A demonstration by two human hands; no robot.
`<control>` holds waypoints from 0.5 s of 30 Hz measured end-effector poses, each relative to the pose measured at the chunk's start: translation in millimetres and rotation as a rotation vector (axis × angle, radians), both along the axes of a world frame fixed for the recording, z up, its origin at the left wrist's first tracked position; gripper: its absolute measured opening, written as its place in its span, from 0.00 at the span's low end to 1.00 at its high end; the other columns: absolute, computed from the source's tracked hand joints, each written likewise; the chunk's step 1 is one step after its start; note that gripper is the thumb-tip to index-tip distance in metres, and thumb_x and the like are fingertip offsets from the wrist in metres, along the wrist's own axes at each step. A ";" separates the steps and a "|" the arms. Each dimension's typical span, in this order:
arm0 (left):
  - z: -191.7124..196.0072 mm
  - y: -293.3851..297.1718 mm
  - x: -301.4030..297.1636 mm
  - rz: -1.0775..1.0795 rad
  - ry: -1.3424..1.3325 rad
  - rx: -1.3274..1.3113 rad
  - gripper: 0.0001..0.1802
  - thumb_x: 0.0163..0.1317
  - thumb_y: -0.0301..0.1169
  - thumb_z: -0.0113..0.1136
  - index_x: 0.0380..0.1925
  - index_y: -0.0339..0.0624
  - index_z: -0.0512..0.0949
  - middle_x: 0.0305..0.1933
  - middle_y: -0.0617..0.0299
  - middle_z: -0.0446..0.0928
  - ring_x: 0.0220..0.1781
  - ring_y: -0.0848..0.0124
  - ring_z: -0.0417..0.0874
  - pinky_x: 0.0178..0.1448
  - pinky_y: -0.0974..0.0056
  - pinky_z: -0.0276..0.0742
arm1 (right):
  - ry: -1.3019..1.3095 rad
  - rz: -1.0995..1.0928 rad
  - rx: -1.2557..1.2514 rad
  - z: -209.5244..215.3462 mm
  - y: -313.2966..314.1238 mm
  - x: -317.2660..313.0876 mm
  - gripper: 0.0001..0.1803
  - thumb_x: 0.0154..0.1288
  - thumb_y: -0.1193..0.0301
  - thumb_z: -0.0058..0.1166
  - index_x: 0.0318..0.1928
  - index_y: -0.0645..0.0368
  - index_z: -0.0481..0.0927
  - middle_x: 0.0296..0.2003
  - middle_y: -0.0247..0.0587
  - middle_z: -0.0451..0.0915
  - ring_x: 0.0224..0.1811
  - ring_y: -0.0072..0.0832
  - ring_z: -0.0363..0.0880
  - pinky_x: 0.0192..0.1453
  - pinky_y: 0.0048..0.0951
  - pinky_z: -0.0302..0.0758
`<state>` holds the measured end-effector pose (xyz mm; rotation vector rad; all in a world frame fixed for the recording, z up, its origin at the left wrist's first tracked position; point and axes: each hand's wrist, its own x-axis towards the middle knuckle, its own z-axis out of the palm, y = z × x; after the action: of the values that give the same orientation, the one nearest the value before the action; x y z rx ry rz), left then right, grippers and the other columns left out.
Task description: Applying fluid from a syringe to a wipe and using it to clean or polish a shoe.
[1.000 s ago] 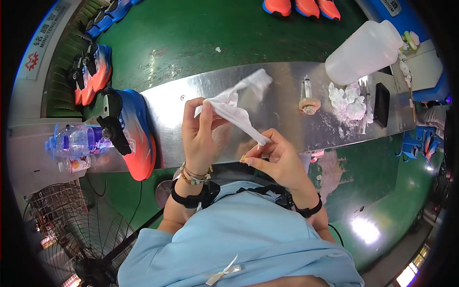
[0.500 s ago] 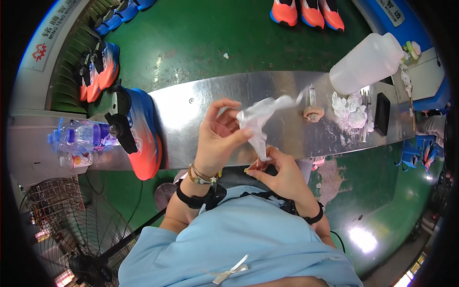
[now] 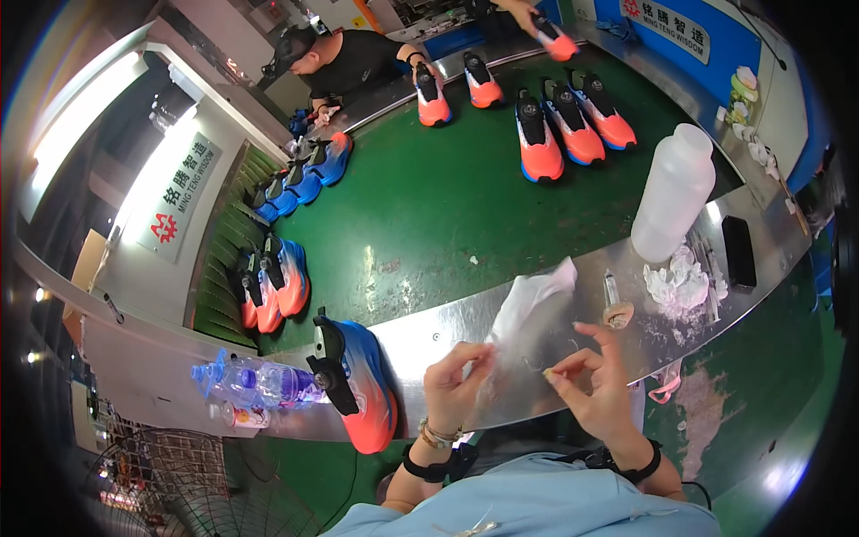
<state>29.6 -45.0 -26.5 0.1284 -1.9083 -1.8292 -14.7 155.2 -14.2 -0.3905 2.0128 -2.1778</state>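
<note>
A limp white cloth (image 3: 535, 302) trails up and to the right from my left hand (image 3: 458, 387), whose fingers are pinched closed on its lower end. To the right, my right hand (image 3: 592, 387) is apart from the cloth, over the front edge of the metal bench (image 3: 416, 345). Its thumb and a curled finger come together at a tiny yellowish bit, too small to name, while another finger points up. Left of my left hand, a blue and orange running shoe (image 3: 365, 394) with a black clamp-like piece in its opening stands on the bench.
A white plastic bottle (image 3: 676, 192), a syringe (image 3: 611, 291) in a round base, crumpled white tissue (image 3: 677, 285) and a black case (image 3: 739, 252) occupy the right side. Clear water bottles (image 3: 268, 380) lie left. Beyond, shoes stand on a green surface (image 3: 420, 242); a co-worker (image 3: 362, 67) handles one.
The view has tipped up, showing the far side and a co-worker. My hands have drawn apart; the right one has left the cloth, which stays in my left.
</note>
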 end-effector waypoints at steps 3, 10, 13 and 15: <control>9.9 6.9 -1.5 -0.240 0.053 -0.277 0.15 0.49 0.16 0.64 0.39 0.37 0.81 0.32 0.57 0.79 0.34 0.72 0.79 0.37 0.72 0.74 | 0.033 0.071 -0.016 -5.1 -16.6 2.9 0.35 0.51 0.79 0.63 0.60 0.59 0.63 0.26 0.33 0.82 0.30 0.19 0.79 0.39 0.22 0.71; 17.0 9.0 2.5 -0.314 -0.137 -0.443 0.16 0.56 0.21 0.62 0.45 0.45 0.81 0.32 0.61 0.78 0.32 0.74 0.79 0.34 0.71 0.75 | 0.012 0.117 0.017 -11.7 -17.1 1.4 0.28 0.51 0.80 0.63 0.55 0.57 0.71 0.27 0.38 0.82 0.31 0.21 0.80 0.41 0.21 0.72; 21.0 11.6 2.7 -0.358 -0.189 -0.383 0.18 0.56 0.15 0.57 0.48 0.39 0.78 0.34 0.60 0.79 0.38 0.73 0.81 0.42 0.71 0.78 | -0.083 0.126 -0.079 -17.4 -14.6 2.8 0.27 0.53 0.80 0.62 0.56 0.59 0.71 0.28 0.37 0.82 0.33 0.20 0.80 0.42 0.21 0.72; 23.8 13.7 2.5 -0.350 -0.236 -0.327 0.19 0.56 0.15 0.57 0.49 0.39 0.77 0.34 0.60 0.79 0.39 0.72 0.82 0.42 0.71 0.79 | -0.095 0.132 -0.109 -20.2 -12.1 3.2 0.26 0.54 0.80 0.61 0.55 0.59 0.71 0.28 0.37 0.82 0.33 0.19 0.79 0.41 0.20 0.71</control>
<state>32.1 -31.3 -2.7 -0.1123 -2.4999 -1.7409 -11.5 143.1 -34.4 -0.4133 1.7733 -2.1868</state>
